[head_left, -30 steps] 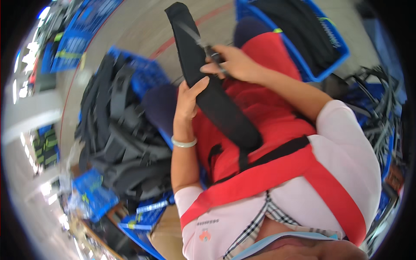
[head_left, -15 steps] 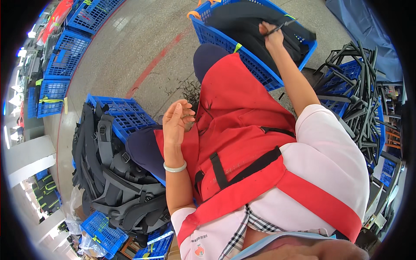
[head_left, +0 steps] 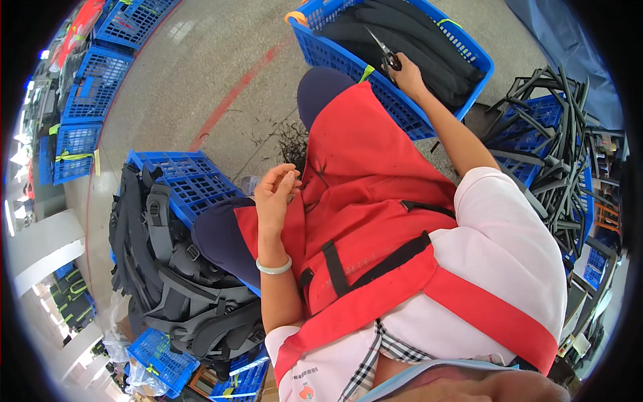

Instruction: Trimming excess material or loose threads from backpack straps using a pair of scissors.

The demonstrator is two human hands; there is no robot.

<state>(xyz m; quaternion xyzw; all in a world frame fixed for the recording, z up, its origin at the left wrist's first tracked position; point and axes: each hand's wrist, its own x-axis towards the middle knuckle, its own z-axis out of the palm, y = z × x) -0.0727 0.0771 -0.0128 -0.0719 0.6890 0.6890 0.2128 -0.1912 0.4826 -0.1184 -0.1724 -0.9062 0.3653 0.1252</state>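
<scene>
My right hand (head_left: 406, 75) is closed round the handles of a pair of scissors (head_left: 384, 49), whose metal blades point up and to the left. It hangs over the near side of a blue plastic crate (head_left: 318, 45) in front of me. Long black fabric pieces (head_left: 429, 57) lie layered inside that crate. My left hand (head_left: 272, 197), a light bangle at its wrist, is raised over the left side of my red apron (head_left: 382, 154). Its fingers are loosely bent and apart, with nothing visible in them.
At my left, grey and black backpack parts with straps (head_left: 194, 268) pile over another blue crate (head_left: 194, 175). Dark strips (head_left: 506, 137) heap over crates on the right. Black scraps (head_left: 288, 137) litter the floor. More blue crates (head_left: 94, 80) line the far left.
My right hand has drawn back left and nearer with the scissors. The black piece that was lifted and blurred now lies flat in the crate. My left hand has dropped slightly, its fingers more bent.
</scene>
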